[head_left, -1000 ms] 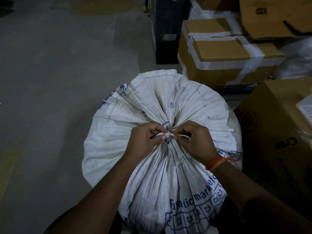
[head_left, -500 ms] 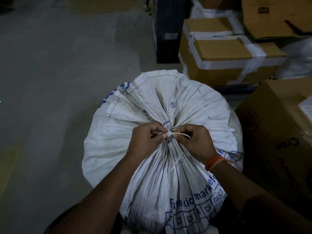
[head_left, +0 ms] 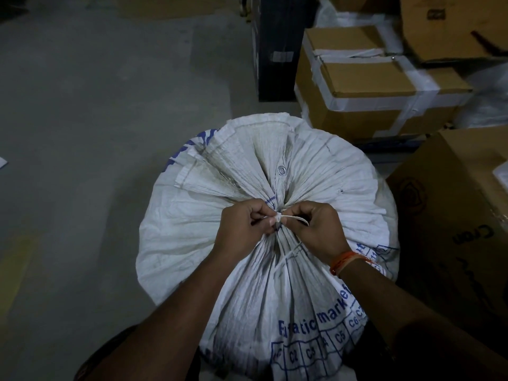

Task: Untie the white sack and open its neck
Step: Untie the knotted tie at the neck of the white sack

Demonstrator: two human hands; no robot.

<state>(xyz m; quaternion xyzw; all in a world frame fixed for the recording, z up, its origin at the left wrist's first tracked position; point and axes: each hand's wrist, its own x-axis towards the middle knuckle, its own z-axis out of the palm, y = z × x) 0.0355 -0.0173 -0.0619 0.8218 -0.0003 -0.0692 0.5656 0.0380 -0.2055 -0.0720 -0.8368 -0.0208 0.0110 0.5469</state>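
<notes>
A full white woven sack with blue print stands on the floor below me. Its neck is gathered tight at the middle and tied with a thin white string. My left hand pinches the knot of the string from the left. From the right, my right hand pinches a loop of the same string. A loose end of the string hangs down the sack between my wrists. The fanned top flap of the sack, with a metal eyelet, spreads away from me beyond the knot.
Taped cardboard boxes are stacked behind the sack at the upper right. A large brown carton stands close on the right. A black box stands beyond. Bare grey concrete floor lies to the left.
Both hands have stayed at the knot with only small finger movements. The string loop by my right hand has shifted slightly. The neck remains tied.
</notes>
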